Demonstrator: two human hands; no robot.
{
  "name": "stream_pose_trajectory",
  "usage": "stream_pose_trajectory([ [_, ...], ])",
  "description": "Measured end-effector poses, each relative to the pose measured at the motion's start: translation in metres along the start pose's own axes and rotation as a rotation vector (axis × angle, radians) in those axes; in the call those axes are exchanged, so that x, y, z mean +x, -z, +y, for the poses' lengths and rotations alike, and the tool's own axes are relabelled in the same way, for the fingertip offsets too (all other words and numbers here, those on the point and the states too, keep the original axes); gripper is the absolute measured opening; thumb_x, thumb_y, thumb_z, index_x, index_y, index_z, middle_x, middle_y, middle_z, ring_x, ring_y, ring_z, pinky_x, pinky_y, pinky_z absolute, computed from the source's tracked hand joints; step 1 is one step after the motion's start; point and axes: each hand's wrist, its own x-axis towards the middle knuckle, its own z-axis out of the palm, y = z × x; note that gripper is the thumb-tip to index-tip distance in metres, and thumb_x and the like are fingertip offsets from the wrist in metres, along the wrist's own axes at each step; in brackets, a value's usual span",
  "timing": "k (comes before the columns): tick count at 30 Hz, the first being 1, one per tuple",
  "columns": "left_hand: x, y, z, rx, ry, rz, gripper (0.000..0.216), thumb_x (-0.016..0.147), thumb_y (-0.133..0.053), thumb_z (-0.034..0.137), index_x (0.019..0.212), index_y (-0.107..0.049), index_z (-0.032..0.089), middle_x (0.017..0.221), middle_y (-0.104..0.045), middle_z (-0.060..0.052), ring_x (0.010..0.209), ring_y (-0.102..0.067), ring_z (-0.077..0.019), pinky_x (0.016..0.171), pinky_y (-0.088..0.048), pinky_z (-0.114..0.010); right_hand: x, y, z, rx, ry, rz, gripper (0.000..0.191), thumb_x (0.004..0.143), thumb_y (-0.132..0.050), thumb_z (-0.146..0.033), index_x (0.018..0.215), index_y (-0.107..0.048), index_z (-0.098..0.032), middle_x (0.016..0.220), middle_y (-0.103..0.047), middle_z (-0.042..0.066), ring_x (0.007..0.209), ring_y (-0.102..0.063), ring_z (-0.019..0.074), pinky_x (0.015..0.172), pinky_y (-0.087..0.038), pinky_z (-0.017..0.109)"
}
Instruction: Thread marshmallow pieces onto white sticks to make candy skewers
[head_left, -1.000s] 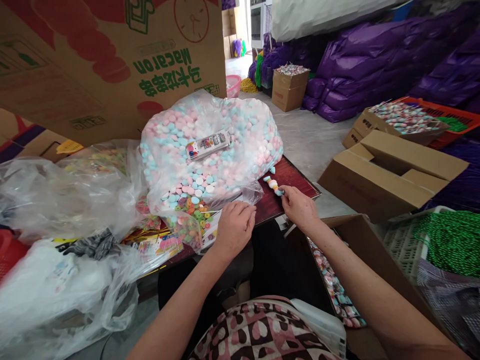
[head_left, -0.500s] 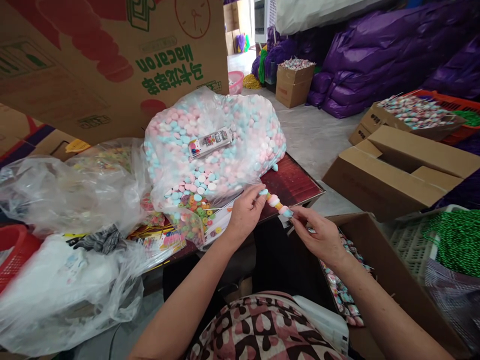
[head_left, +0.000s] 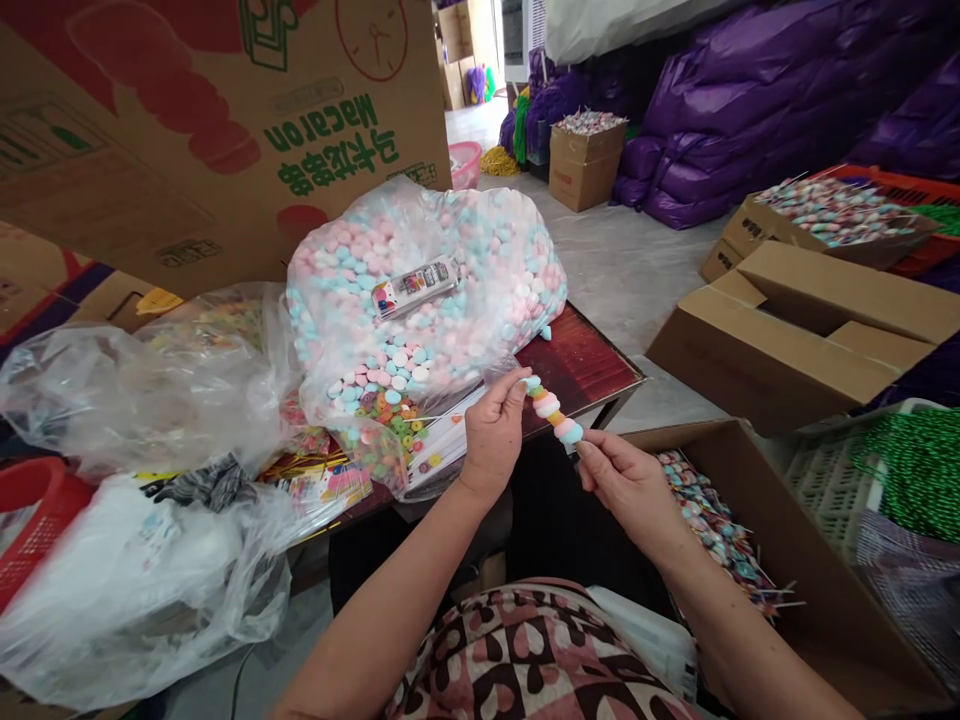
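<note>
A candy skewer (head_left: 548, 405) of pink, white, blue and yellow-orange pieces stretches between my hands in front of the table edge. My left hand (head_left: 495, 430) pinches its upper end at a blue piece, thumb and fingers closed. My right hand (head_left: 619, 480) grips its lower end just below another blue piece; the stick there is mostly hidden by my fingers. Behind them on the table lies a big clear bag of pink, white and blue candies (head_left: 450, 340), with a small printed packet (head_left: 416, 287) on top. Ring-shaped gummies (head_left: 409, 428) and white sticks (head_left: 448, 440) lie near my left hand.
A carton with finished skewers (head_left: 712, 520) stands at my right, beside an open carton (head_left: 795, 340). The dark red table (head_left: 592, 365) ends just past my hands. Plastic bags (head_left: 142, 380) and a red basket (head_left: 37, 520) are at left; a large printed carton (head_left: 225, 130) rises behind.
The skewer stays between both hands, and more of its lower end shows. My right hand has shifted slightly lower and right, its fingers drawn in more. The view has moved a little.
</note>
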Motion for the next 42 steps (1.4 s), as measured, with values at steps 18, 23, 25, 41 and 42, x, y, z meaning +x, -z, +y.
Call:
stream_pose_trajectory([
  [18, 0.001, -0.009, -0.010, -0.088, -0.014, -0.026, 0.025, 0.092, -0.053, 0.038, 0.104, -0.064, 0.020, 0.106, -0.070, -0.006, 0.098, -0.064, -0.0152, 0.092, -0.049, -0.030, -0.001, 0.004, -0.010, -0.037, -0.045, -0.055, 0.038, 0.092, -0.046, -0.046, 0.092, -0.068, -0.015, 0.044, -0.044, -0.006, 0.041, -0.039, 0.0098, 0.045, -0.030, 0.023],
  [23, 0.001, -0.006, -0.003, 0.009, -0.016, -0.040, 0.029, 0.091, -0.056, 0.037, 0.111, -0.068, 0.020, 0.114, -0.072, -0.005, 0.106, -0.066, -0.0169, 0.096, -0.050, -0.030, -0.006, -0.003, -0.015, 0.029, -0.001, -0.050, 0.037, 0.091, -0.046, -0.044, 0.095, -0.067, -0.013, 0.043, -0.041, -0.007, 0.040, -0.038, 0.0094, 0.044, -0.030, 0.023],
  [25, 0.000, -0.008, -0.001, 0.031, 0.022, 0.001, 0.030, 0.092, -0.054, 0.038, 0.109, -0.071, 0.020, 0.112, -0.073, -0.005, 0.105, -0.066, -0.0173, 0.095, -0.050, -0.030, -0.009, -0.011, -0.015, 0.063, 0.000, -0.006, 0.038, 0.091, -0.046, -0.044, 0.096, -0.067, -0.013, 0.044, -0.041, -0.007, 0.040, -0.038, 0.0095, 0.043, -0.030, 0.023],
  [41, 0.069, -0.055, -0.011, 0.483, -0.119, -0.195, 0.036, 0.093, -0.048, 0.027, 0.125, -0.060, 0.017, 0.113, -0.068, -0.012, 0.103, -0.065, -0.0228, 0.094, -0.049, -0.037, 0.008, 0.018, 0.019, 0.308, -0.063, 0.274, 0.041, 0.089, -0.055, -0.052, 0.098, -0.070, -0.014, 0.046, -0.036, -0.007, 0.042, -0.030, 0.0081, 0.039, -0.019, 0.022],
  [42, 0.080, -0.060, -0.012, 0.601, -0.124, -0.216, 0.036, 0.093, -0.047, 0.026, 0.126, -0.059, 0.016, 0.113, -0.068, -0.014, 0.106, -0.064, -0.0249, 0.095, -0.048, -0.037, 0.007, 0.021, 0.021, 0.315, -0.068, 0.277, 0.041, 0.089, -0.056, -0.052, 0.098, -0.070, -0.014, 0.046, -0.037, -0.007, 0.042, -0.030, 0.0081, 0.039, -0.019, 0.021],
])
